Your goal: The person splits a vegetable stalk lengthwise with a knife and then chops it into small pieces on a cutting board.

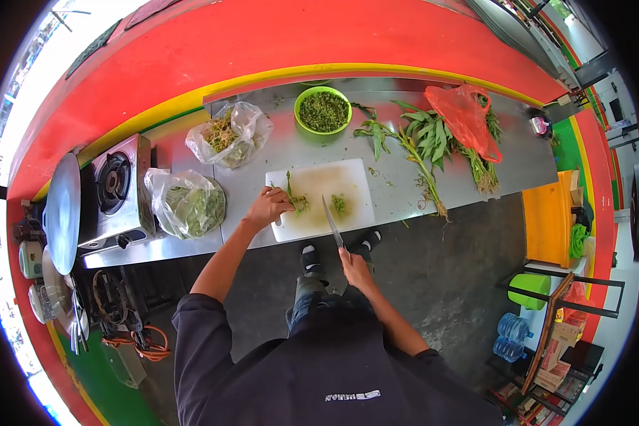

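Observation:
A white cutting board [351, 177] lies on the steel counter in front of me. My left hand [268, 206] is closed on some green stems [296, 201] at the board's left side. In my right hand [356, 268] is the handle of a knife [334, 226], its blade reaching over the board's front edge and pointing away from me. Just right of the blade sits a small heap of chopped greens [340, 206]. Behind the board stands a green bowl [299, 126] filled with chopped greens.
Two plastic bags of greens [232, 135] [186, 206] rest left of the board, beside a gas stove [113, 182]. Leafy stalks [433, 138] and a red plastic bag [465, 117] lie to the right. A red wall [319, 39] runs behind the counter.

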Available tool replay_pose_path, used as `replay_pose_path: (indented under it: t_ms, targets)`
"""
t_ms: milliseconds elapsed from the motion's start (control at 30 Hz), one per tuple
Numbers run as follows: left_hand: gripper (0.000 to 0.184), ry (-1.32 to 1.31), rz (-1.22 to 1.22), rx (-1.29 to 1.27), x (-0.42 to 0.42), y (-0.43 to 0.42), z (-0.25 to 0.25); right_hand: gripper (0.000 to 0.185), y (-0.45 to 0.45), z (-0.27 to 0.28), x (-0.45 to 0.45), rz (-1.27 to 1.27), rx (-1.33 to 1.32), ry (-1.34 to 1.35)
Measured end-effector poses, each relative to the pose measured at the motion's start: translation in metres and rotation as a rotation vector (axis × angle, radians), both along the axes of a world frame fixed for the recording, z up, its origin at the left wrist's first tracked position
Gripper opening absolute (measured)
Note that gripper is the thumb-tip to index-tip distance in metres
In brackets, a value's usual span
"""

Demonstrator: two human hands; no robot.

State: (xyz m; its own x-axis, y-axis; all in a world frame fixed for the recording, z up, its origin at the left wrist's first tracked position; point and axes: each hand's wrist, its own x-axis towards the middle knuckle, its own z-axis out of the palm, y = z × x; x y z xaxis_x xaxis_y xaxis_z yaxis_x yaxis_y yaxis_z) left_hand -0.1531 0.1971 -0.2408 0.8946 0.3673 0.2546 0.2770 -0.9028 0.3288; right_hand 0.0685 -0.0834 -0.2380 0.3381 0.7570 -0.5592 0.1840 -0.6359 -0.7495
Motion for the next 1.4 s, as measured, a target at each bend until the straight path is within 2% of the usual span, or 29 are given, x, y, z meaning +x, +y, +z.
replay_pose_path:
  t_ms: [100,167,267,367,833,1000,1100,1167,1333,1400]
  targets:
    - [0.024,-0.001,-0.039,-0.022,0.002,0.001,-0.001,0.07,0.02,0.005,-0.007,0.081,0.004,-0.132]
    - [0.023,0.018,-0.043,-0.008,0.003,0.0,0.0,0.072,0.033,0.013,-0.012,0.138,-0.092,-0.201]
    - [0.023,0.024,-0.053,0.023,0.006,-0.004,0.002,0.07,0.042,-0.005,-0.013,0.153,-0.126,-0.218]
    - [0.023,-0.002,-0.059,0.046,0.006,-0.008,0.003,0.069,0.047,0.009,-0.014,0.215,-0.091,-0.192]
    - [0.015,-0.059,-0.089,0.053,0.016,-0.015,0.004,0.064,0.037,0.016,-0.011,0.176,-0.068,-0.125]
    - [0.008,-0.04,-0.198,0.084,0.025,-0.007,-0.001,0.066,0.029,0.006,-0.006,0.122,-0.061,-0.134]
    - [0.011,-0.036,-0.275,0.126,0.027,-0.001,-0.007,0.067,0.026,0.011,0.0,0.119,-0.036,-0.143]
    - [0.012,-0.038,-0.264,0.092,0.029,-0.001,-0.011,0.075,0.026,0.024,0.006,0.152,-0.144,-0.076]
    - [0.017,-0.02,-0.192,0.024,0.032,-0.008,-0.014,0.075,0.015,0.026,0.014,0.114,-0.135,-0.08]
    - [0.017,-0.089,-0.149,0.05,0.031,-0.009,-0.013,0.074,0.007,0.021,0.016,0.099,-0.118,-0.093]
